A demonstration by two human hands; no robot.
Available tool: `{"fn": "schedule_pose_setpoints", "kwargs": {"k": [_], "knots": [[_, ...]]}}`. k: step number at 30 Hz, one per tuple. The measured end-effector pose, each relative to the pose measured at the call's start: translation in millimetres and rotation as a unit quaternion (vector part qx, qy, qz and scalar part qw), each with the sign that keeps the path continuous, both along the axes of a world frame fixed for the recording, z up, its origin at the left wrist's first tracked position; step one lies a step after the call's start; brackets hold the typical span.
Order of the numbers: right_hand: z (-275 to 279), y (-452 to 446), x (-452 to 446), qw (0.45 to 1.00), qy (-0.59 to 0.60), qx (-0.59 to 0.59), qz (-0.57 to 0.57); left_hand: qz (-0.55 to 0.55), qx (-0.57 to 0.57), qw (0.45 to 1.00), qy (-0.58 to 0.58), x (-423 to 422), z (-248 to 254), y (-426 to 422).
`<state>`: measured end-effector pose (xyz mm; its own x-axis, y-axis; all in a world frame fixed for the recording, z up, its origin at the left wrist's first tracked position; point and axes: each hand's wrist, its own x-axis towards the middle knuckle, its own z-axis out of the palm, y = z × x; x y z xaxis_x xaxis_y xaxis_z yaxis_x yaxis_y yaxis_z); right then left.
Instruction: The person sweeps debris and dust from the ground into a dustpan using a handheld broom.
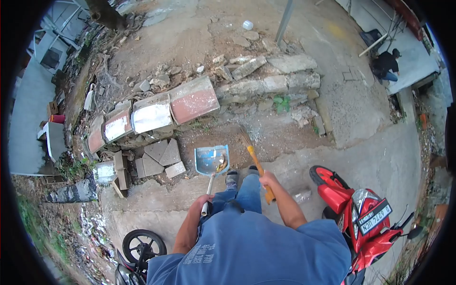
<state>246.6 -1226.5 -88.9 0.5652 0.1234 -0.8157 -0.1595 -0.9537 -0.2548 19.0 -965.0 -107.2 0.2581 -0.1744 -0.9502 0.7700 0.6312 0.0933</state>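
Note:
My left hand point(203, 201) is wrapped round the pale handle of a blue dustpan point(205, 162), whose pan rests on the ground ahead of my feet. Some yellowish and light-coloured litter point(221, 164) lies in its right side. In my right hand point(269, 179) is a broom point(253, 154) with a yellow-orange handle, gripped partway along the shaft. Its brownish bristles point away from me, to the right of the dustpan, near the dirt strip. Whether the bristles touch the ground I cannot tell.
A red motorcycle point(354, 209) stands close on my right, and a black wheel point(144, 243) of another shows at lower left. Ahead run a low broken wall point(266, 85) and curved painted slabs point(152, 116). Broken tiles point(161, 154) lie left. A person point(387, 65) sits at far right.

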Motion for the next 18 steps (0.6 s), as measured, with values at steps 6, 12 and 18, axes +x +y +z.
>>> {"fn": "schedule_pose_setpoints", "kwargs": {"k": [6,12,18], "knots": [[16,-8,-17,0.996,0.039,0.038,-0.072,0.024,-0.012,1.000,-0.016,-3,-21,-4],[51,18,-15,0.998,-0.020,0.043,0.041,-0.020,0.062,0.998,-0.026,2,-5,-8],[-23,54,32,0.993,0.097,0.056,0.033,-0.055,0.056,0.997,-0.021,3,-3,-2]]}}
